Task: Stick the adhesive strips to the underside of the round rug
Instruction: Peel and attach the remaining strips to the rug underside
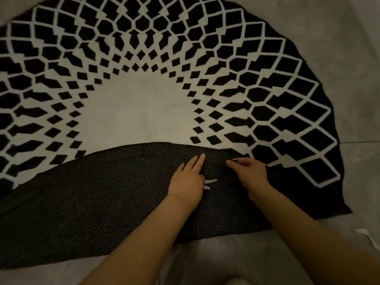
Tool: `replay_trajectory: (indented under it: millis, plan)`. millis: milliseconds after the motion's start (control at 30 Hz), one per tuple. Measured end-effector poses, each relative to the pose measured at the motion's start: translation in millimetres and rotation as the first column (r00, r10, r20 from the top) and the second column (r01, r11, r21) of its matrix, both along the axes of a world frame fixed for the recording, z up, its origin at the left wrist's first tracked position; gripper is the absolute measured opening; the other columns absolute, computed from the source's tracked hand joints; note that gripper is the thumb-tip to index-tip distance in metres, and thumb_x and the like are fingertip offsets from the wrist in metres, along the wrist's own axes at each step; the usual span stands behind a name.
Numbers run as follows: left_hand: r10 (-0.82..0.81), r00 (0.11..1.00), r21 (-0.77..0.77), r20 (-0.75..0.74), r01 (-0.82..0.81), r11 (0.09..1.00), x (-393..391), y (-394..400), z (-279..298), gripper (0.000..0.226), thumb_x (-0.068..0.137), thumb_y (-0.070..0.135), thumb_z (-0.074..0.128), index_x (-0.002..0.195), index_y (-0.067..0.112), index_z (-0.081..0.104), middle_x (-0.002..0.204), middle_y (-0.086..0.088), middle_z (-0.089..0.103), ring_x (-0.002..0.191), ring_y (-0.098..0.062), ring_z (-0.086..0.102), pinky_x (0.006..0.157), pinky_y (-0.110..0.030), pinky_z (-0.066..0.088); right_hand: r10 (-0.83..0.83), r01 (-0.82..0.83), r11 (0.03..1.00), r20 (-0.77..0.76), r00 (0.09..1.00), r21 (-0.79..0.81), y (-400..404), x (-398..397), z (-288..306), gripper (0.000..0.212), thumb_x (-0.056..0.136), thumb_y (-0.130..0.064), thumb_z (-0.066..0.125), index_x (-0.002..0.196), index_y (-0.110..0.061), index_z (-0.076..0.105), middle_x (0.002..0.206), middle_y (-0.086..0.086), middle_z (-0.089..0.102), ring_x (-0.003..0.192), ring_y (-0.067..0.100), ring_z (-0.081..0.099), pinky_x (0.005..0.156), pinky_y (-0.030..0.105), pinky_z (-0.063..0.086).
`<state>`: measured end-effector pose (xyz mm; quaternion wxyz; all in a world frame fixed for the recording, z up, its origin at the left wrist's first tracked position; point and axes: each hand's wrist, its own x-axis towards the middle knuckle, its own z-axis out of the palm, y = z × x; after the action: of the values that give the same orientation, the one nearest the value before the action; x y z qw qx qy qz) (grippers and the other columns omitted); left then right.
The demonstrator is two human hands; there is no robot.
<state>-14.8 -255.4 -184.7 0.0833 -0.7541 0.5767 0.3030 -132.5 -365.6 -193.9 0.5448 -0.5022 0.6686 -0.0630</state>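
Dim light flattens much of the scene, so dark things on the dark backing are hard to separate. The round rug (144,68) lies on a pale tiled floor (353,48), its black-and-white lattice face up over most of the view, and its left side runs out of frame. The near part is folded back toward the middle, showing the dotted black underside (102,202).

Two strips are plain near the folded edge. One adhesive strip (124,155) sits alone to the left, flat on the backing. A second strip (216,160) lies between the hands, and its outline blurs into the backing, so its far end is uncertain. A faint darker band near the left edge may be another strip; I cannot tell.

The left hand (188,182) lies flat with straight fingers pressed together, the fingertips (202,156) touching the backing at the left end of the second strip. The right hand (249,171) has its fingers curled down at the strip's right end; whether they pinch the strip or only press on it is hidden by the hand itself.

Just beside the left hand, a small crumpled white scrap (210,182) lies on the underside, partly covered by the palm. At the right edge something white (368,233) lies on the floor, cut off by the frame.
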Motion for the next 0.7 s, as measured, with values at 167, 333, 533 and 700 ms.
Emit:
replay_trajectory:
  millis: [167,333,533,700]
  plan:
    - [0.005,1.0,0.049,0.005,-0.005,0.999,1,-6,3,0.031,0.097,0.024,0.041,0.12,0.015,0.06,0.158,0.001,-0.016,0.146,-0.016,-0.005,0.119,-0.044,0.004,0.34,-0.532,0.792,-0.507,0.792,-0.3,-1,-9,2,0.038,0.08,-0.044,0.068,0.092,-0.016,0.045,0.087,-0.002,0.051,0.07,0.013,0.048,0.052,0.026,0.032]
    - [0.013,1.0,0.014,-0.021,-0.012,1.0,6,-1,2,0.029,0.097,0.024,0.041,0.116,0.017,0.062,0.158,0.005,-0.013,0.146,-0.01,-0.006,0.119,-0.042,0.001,0.69,-0.93,0.159,-0.636,0.344,-0.331,22,-20,-15,0.049,0.095,-0.031,0.046,0.143,-0.024,0.035,0.123,0.003,0.046,0.068,0.015,0.053,0.049,0.024,0.037]
    - [0.038,0.999,0.002,0.019,-0.038,0.999,2,-1,1,0.03,0.097,0.023,0.041,0.118,0.017,0.061,0.159,0.005,-0.013,0.146,-0.011,-0.003,0.119,-0.042,0.001,0.621,-0.916,0.326,-0.678,0.393,-0.233,29,-32,-13,0.054,0.097,-0.037,0.036,0.148,-0.037,0.017,0.124,0.005,0.037,0.071,0.016,0.051,0.056,0.029,0.045]
    - [0.047,0.998,-0.001,0.033,-0.047,0.999,-1,-3,-1,0.031,0.097,0.021,0.039,0.119,0.015,0.06,0.158,0.003,-0.013,0.146,-0.013,-0.003,0.119,-0.044,0.002,0.513,-0.854,0.473,-0.72,0.468,-0.219,20,-49,-8,0.051,0.098,-0.043,0.033,0.147,-0.037,0.022,0.121,0.005,0.043,0.067,0.014,0.049,0.053,0.026,0.039]
